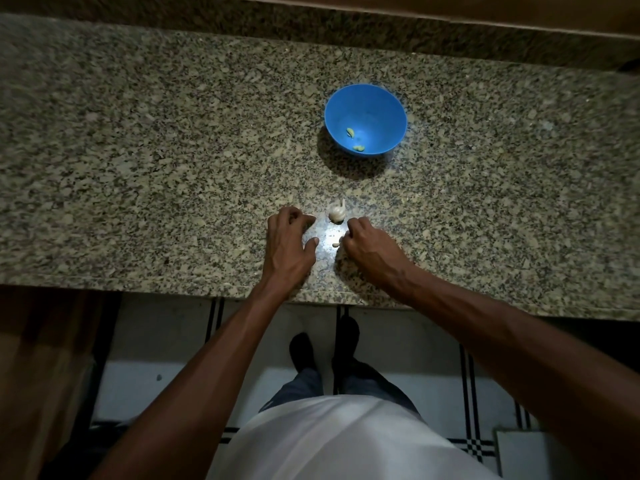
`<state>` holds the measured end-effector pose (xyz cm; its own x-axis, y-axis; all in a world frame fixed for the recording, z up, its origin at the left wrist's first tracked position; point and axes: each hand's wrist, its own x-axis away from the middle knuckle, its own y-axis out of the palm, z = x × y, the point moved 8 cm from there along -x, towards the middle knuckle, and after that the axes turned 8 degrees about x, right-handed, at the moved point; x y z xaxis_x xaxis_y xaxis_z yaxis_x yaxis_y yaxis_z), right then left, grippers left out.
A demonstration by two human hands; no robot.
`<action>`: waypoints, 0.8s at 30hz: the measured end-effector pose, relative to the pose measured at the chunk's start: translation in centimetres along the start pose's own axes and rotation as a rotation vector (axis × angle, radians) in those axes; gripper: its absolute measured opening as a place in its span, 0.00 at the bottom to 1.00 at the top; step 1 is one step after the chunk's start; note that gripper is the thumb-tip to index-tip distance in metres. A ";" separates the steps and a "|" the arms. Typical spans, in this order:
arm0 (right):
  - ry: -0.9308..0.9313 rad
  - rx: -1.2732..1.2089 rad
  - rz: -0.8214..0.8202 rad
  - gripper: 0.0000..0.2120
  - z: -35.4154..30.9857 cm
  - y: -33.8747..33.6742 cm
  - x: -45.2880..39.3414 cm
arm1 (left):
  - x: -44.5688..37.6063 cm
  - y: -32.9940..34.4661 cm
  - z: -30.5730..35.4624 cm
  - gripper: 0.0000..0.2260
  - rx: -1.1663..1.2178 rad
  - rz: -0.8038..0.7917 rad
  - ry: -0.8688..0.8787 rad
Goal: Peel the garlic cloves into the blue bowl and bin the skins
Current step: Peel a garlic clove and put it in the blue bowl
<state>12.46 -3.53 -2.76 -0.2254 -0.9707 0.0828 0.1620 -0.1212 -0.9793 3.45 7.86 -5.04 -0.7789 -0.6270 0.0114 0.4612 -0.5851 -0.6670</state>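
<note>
On the speckled granite counter [138,150], the white papery garlic bulb [337,213] sits between the left hand [289,242], fingers curled but empty, and the right hand [367,245], curled at a loose clove [336,244], the round blue plastic bowl [365,119] with peeled cloves [350,132] at twelve o'clock.

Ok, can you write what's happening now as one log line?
bowl: two peeled cloves | garlic bulb: on counter between hands | left hand: beside bulb | right hand: at loose clove
</note>
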 end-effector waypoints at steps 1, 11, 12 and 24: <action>-0.004 -0.001 -0.013 0.08 -0.1 0.2 0.0 | 0.0 0.0 0.0 0.16 0.004 0.002 -0.001; -0.023 0.070 -0.139 0.07 -0.5 0.2 -0.3 | -0.1 0.0 0.2 0.15 0.021 -0.004 -0.022; -0.023 0.081 -0.150 0.07 -0.5 0.1 -0.4 | -0.1 0.0 0.2 0.15 0.019 -0.005 -0.029; -0.023 -0.064 -0.103 0.06 0.0 -0.5 -0.2 | 0.1 -0.1 0.7 0.15 -0.023 -0.031 -0.050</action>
<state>12.37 -3.31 -2.31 -0.2158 -0.9584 0.1868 0.0768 -0.2073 -0.9752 3.65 7.55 -4.45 -0.7702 -0.6340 0.0694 0.4269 -0.5933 -0.6824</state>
